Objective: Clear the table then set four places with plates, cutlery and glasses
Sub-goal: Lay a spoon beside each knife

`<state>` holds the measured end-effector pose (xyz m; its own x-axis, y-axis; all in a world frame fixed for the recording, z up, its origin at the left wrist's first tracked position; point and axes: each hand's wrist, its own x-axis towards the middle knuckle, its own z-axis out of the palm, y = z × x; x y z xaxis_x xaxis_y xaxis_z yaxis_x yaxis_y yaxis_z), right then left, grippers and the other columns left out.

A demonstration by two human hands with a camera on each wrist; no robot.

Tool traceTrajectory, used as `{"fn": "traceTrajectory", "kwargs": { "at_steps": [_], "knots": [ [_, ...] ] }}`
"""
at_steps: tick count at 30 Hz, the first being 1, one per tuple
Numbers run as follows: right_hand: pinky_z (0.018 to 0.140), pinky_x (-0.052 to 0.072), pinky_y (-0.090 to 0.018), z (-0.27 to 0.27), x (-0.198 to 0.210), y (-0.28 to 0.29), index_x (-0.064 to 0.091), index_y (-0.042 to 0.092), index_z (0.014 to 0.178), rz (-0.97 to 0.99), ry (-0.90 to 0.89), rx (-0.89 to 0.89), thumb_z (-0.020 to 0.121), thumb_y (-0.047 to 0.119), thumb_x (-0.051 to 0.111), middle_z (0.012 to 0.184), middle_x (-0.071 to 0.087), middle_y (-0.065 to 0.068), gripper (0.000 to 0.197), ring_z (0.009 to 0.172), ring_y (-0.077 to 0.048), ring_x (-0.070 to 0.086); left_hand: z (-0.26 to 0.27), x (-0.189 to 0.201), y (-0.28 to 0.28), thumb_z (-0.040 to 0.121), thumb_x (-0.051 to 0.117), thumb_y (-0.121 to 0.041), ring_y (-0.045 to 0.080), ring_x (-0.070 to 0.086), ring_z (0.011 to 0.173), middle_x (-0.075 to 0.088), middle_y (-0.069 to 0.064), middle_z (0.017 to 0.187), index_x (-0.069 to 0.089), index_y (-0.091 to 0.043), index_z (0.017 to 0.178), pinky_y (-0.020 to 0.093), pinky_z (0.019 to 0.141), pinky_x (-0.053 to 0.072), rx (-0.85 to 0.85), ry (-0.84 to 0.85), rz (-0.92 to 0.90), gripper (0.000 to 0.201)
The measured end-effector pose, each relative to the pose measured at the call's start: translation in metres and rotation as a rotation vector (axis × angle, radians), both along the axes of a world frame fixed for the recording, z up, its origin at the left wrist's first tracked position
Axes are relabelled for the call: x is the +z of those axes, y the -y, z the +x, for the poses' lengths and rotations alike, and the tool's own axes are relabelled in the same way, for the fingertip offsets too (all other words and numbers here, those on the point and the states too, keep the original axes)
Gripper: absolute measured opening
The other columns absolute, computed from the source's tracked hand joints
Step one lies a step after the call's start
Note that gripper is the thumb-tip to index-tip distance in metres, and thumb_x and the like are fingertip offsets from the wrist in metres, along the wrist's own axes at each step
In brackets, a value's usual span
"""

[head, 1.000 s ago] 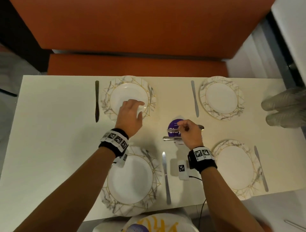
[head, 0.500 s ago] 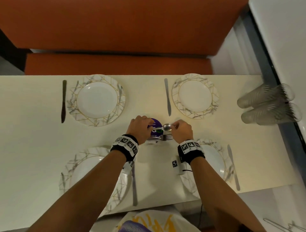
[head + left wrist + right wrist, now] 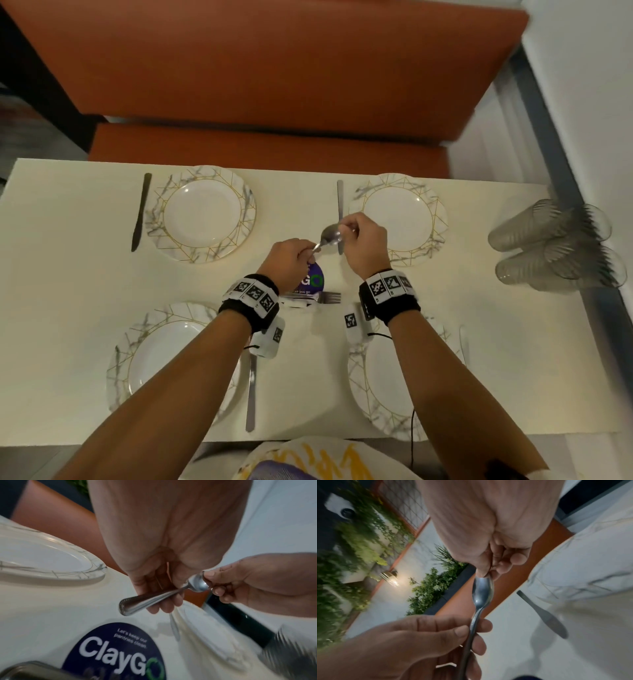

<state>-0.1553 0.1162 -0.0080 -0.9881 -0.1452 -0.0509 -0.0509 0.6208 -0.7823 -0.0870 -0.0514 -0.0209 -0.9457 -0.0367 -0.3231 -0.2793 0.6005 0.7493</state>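
Spoon (image 3: 329, 236) bowl pinched by right hand (image 3: 364, 248) fingers, handle gripped in left hand (image 3: 289, 262) fingers

Steel spoon (image 3: 329, 236) held aloft between both hands, bowl up.

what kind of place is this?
Likely an office pantry or canteen: an orange booth bench along the table, and a ClayGo sticker reading "Let's keep our pantries clean."

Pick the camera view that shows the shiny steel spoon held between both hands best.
The left wrist view: the shiny steel spoon appears whole, beaded handle in the left hand, bowl pinched by the right hand. The right wrist view shows its bowl clearly, but its handle is partly hidden. The head view shows it small.
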Motion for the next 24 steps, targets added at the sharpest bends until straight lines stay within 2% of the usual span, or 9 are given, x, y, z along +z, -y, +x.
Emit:
{"fn": "traceTrajectory", "kwargs": {
  "at_steps": [2, 4, 8, 10, 12, 14, 17, 20, 24],
  "knots": [
    [0.069, 0.041, -0.005, -0.006, 0.011, 0.004, 0.070, 0.009, 0.102, -0.026, -0.045, 0.016, 0.095, 0.009, 0.063, 0.091, 0.067, 0.002, 0.010, 0.081, -0.010, 0.060, 0.001, 0.011, 0.000, 0.103, 0.050, -0.009, 0.009, 0.066, 0.073, 0.075, 0.002, 0.093, 0.075, -0.012, 0.105, 0.022, 0.073, 0.054, 0.083, 0.002, 0.112, 0.025],
    [0.071, 0.042, -0.004, -0.008, 0.019, 0.010, 0.071, 0.010, 0.101, -0.072, -0.064, 0.014, 0.095, 0.010, 0.065, 0.092, 0.067, 0.004, 0.009, 0.082, -0.008, 0.060, 0.003, 0.020, 0.001, 0.103, 0.054, -0.009, 0.005, 0.067, 0.066, 0.078, 0.001, 0.095, 0.074, -0.012, 0.108, 0.018, 0.066, 0.056, 0.170, 0.034, 0.244, 0.021],
    [0.076, 0.050, -0.023, 0.002, 0.020, 0.023, 0.070, 0.016, 0.108, -0.168, 0.066, -0.070, 0.092, 0.025, 0.070, 0.091, 0.067, 0.008, 0.019, 0.082, -0.009, 0.062, 0.014, 0.026, 0.007, 0.101, 0.061, -0.008, 0.017, 0.075, 0.078, 0.079, 0.008, 0.096, 0.075, -0.008, 0.109, 0.022, 0.066, 0.058, 0.290, 0.063, 0.407, 0.017],
    [0.076, 0.050, -0.022, 0.015, 0.016, 0.026, 0.071, 0.016, 0.110, -0.194, 0.199, -0.091, 0.090, 0.034, 0.073, 0.088, 0.065, 0.012, 0.028, 0.082, -0.004, 0.061, 0.024, 0.027, 0.010, 0.102, 0.060, -0.005, 0.021, 0.075, 0.076, 0.078, 0.014, 0.096, 0.074, -0.006, 0.109, 0.022, 0.062, 0.058, 0.342, 0.085, 0.503, 0.016],
    [0.077, 0.055, -0.024, 0.030, 0.007, 0.031, 0.074, 0.014, 0.106, -0.199, 0.283, -0.054, 0.086, 0.037, 0.078, 0.087, 0.069, 0.010, 0.030, 0.082, -0.005, 0.065, 0.035, 0.025, 0.014, 0.101, 0.061, -0.003, 0.027, 0.075, 0.075, 0.077, 0.015, 0.090, 0.074, -0.007, 0.103, 0.029, 0.063, 0.061, 0.377, 0.095, 0.578, 0.013],
    [0.077, 0.057, -0.025, 0.045, 0.001, 0.040, 0.076, 0.013, 0.099, -0.184, 0.311, -0.006, 0.085, 0.033, 0.080, 0.085, 0.072, 0.007, 0.024, 0.078, -0.006, 0.067, 0.045, 0.018, 0.021, 0.099, 0.065, -0.005, 0.030, 0.075, 0.074, 0.077, 0.012, 0.085, 0.075, -0.007, 0.100, 0.045, 0.071, 0.065, 0.399, 0.098, 0.586, 0.010],
    [0.070, 0.050, -0.014, 0.062, -0.003, 0.051, 0.078, 0.012, 0.098, -0.150, 0.320, 0.025, 0.086, 0.031, 0.079, 0.085, 0.074, 0.005, 0.022, 0.077, -0.001, 0.067, 0.061, 0.012, 0.032, 0.094, 0.073, -0.016, 0.040, 0.076, 0.084, 0.078, 0.014, 0.089, 0.079, -0.013, 0.097, 0.061, 0.083, 0.061, 0.406, 0.108, 0.549, 0.007],
    [0.072, 0.050, -0.015, 0.075, -0.003, 0.056, 0.079, 0.012, 0.099, -0.141, 0.329, 0.014, 0.088, 0.030, 0.077, 0.089, 0.077, 0.002, 0.022, 0.080, -0.006, 0.069, 0.076, 0.007, 0.039, 0.091, 0.074, -0.019, 0.041, 0.075, 0.092, 0.079, 0.013, 0.093, 0.081, -0.020, 0.093, 0.061, 0.089, 0.059, 0.398, 0.099, 0.543, 0.007],
    [0.078, 0.058, -0.031, 0.101, -0.020, 0.059, 0.080, 0.013, 0.097, -0.173, 0.421, -0.051, 0.090, 0.030, 0.074, 0.085, 0.077, -0.001, 0.019, 0.081, -0.019, 0.072, 0.100, 0.002, 0.053, 0.096, 0.070, -0.010, 0.035, 0.078, 0.087, 0.079, 0.014, 0.090, 0.079, -0.012, 0.097, 0.053, 0.084, 0.063, 0.466, 0.102, 0.553, 0.010]
  ]
}}
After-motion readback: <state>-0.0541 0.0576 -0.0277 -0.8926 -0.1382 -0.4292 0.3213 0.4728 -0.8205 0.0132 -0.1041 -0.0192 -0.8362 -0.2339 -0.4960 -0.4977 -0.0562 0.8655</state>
